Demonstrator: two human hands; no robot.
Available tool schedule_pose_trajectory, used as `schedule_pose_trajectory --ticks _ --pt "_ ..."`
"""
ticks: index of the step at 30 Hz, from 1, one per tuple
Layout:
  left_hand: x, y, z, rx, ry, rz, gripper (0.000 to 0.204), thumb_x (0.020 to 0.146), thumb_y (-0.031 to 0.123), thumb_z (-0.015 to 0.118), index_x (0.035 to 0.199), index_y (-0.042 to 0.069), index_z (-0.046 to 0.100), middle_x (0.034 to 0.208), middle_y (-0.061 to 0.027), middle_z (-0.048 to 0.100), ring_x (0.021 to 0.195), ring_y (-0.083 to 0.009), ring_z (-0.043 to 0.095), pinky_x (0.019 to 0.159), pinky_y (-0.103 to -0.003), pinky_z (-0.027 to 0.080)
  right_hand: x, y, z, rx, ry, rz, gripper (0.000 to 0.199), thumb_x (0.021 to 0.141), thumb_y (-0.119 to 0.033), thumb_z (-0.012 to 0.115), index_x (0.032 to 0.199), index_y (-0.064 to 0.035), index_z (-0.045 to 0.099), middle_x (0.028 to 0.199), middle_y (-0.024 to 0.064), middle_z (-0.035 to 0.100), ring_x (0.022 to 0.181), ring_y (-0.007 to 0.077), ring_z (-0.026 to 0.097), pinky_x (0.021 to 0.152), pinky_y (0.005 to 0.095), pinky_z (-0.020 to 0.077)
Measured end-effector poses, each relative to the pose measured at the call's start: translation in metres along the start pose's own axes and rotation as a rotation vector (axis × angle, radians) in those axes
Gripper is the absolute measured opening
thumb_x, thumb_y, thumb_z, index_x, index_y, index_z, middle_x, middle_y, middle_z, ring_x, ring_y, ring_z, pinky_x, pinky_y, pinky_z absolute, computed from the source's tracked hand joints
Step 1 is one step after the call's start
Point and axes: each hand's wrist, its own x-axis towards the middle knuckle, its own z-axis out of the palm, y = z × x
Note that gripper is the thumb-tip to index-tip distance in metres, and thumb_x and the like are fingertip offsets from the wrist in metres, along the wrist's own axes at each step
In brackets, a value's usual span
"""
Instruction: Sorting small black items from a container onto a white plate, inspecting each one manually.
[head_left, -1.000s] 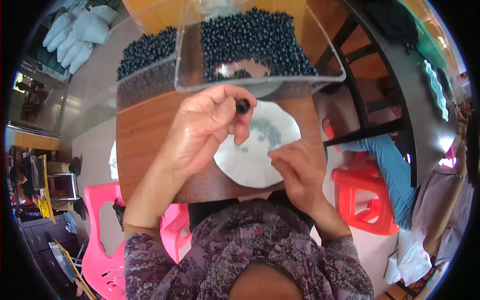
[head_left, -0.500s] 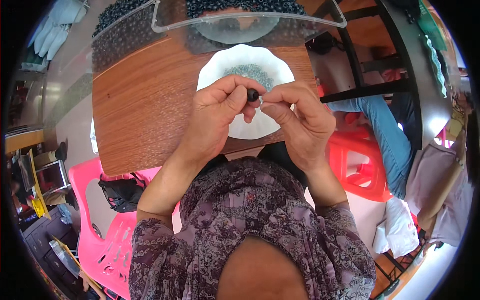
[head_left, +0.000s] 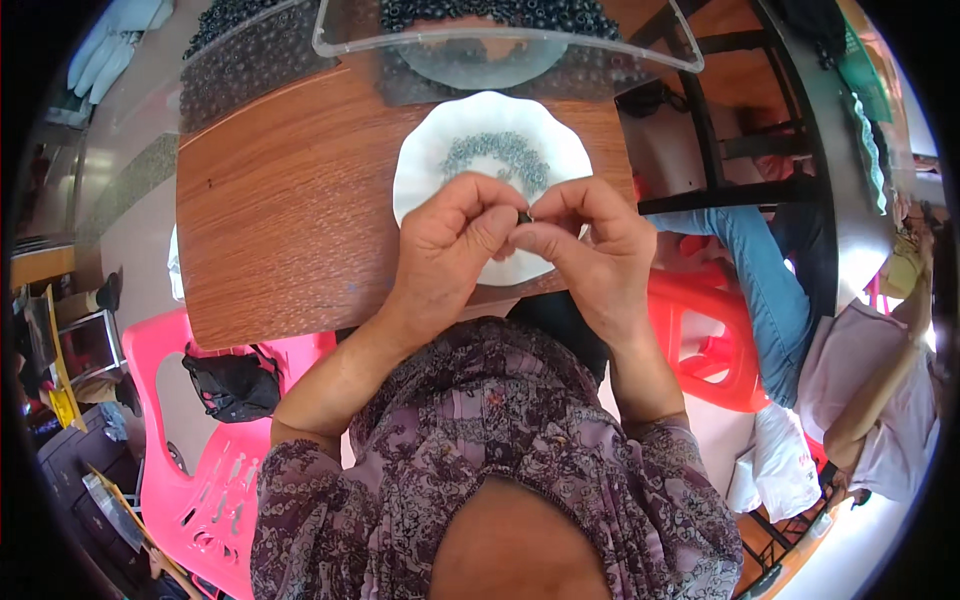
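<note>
Chairs of bright pink plastic (head_left: 215, 440) stand low to the left of the hands, with a black bag (head_left: 235, 382) lying on one seat. Above them runs the brown wood-grain worktop (head_left: 290, 215), bare to the left of the hands. The left hand (head_left: 452, 250) is curled, thumb and fingertips pinched on a small black bead-like piece (head_left: 524, 216). The right hand (head_left: 585, 245) meets it from the other side, its fingertips also closed on that same piece, so the piece sits between the two hands, just above the near rim of a white scalloped plate (head_left: 490, 150) holding a ring of tiny grey bits. Beyond the hands a clear plastic tray (head_left: 500, 40) holds many black beads at the far edge of the worktop. To the right of the hands stand a red plastic stool (head_left: 715, 340) and another person's leg in blue jeans (head_left: 750, 240).

Compared with half a second ago, both hands sit slightly closer together over the plate, and the view has tilted a little so the plate shows lower in the picture.
</note>
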Motion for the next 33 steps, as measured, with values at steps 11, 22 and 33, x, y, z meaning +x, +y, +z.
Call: schedule_pose_trajectory --ticks 11,22,33 --pt "0.003 -0.014 -0.007 -0.399 -0.09 -0.25 0.023 0.085 0.008 0.059 0.104 -0.005 0.054 0.093 -0.0111 0.06 0.076 -0.017 0.058 0.07 -0.027 0.047 0.012 0.002 -0.01 -0.01 -0.072 0.135 0.017 0.067 0.008 0.07 0.077 0.003 0.056 0.071 0.0046 0.059 0.063 0.0079 0.056 0.057 0.0202 0.0452" --pt "0.028 -0.001 -0.017 -0.706 -0.082 -0.477 0.021 0.089 0.01 0.054 0.105 -0.004 0.053 0.091 -0.0093 0.058 0.076 -0.0165 0.055 0.069 -0.028 0.045 0.028 -0.001 -0.002 -0.873 -0.085 -0.679 0.035 0.056 0.0 0.07 0.09 -0.0029 0.065 0.083 0.0058 0.057 0.067 0.0221 0.049 0.056 0.0306 0.0375" --pt "0.037 -0.02 -0.029 -0.684 -0.28 -0.46 0.021 0.087 0.014 0.057 0.099 -0.003 0.054 0.087 -0.0113 0.057 0.069 -0.0177 0.053 0.065 -0.031 0.042 0.199 -0.056 -0.004 -0.659 -0.327 -0.447 0.01 0.073 0.003 0.059 0.081 0.0013 0.063 0.073 0.0068 0.063 0.068 0.0117 0.058 0.063 0.0233 0.046"
